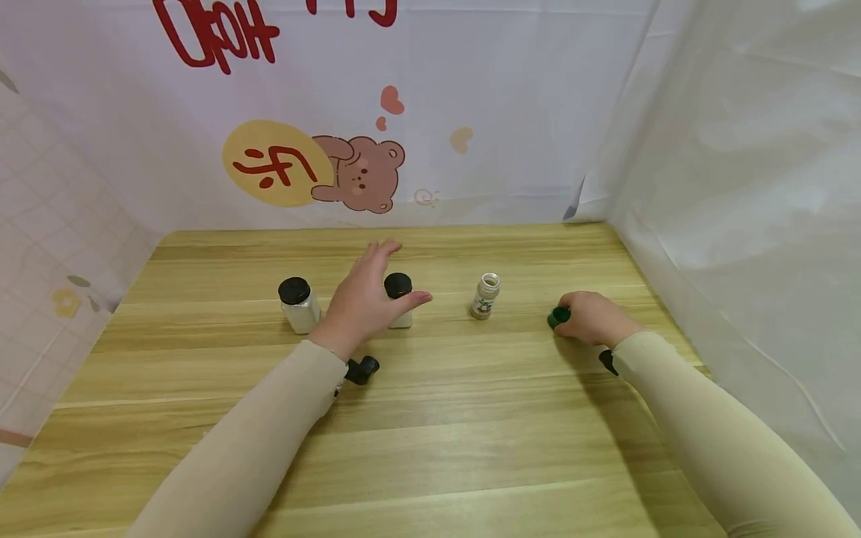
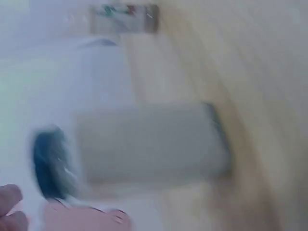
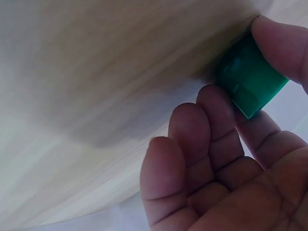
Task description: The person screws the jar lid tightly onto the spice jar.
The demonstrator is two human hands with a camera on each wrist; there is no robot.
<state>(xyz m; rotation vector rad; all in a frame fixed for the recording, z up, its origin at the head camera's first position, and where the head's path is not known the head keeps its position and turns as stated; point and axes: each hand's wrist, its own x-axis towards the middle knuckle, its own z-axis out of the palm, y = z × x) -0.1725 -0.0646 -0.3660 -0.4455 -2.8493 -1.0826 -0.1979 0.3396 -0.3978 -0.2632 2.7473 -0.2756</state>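
My left hand (image 1: 362, 302) is spread with thumb and fingers apart, in front of and above a black-capped jar (image 1: 400, 320) of pale contents. That jar also appears, blurred, across the middle of the left wrist view, with a gap between it and the visible fingertips (image 2: 10, 211). Over on the right, my right hand (image 1: 595, 317) pinches a green cap (image 1: 557, 317) between thumb and fingers, at the tabletop. The right wrist view shows the cap (image 3: 250, 79) close up. Between the hands stands a small glass jar (image 1: 484, 299) without a lid, its label facing me.
A second black-capped jar (image 1: 300, 306) stands left of my left hand. The wooden table (image 1: 437, 433) meets a white printed curtain (image 1: 511, 134) at the back, and another white sheet (image 1: 753, 187) hangs along the right side.
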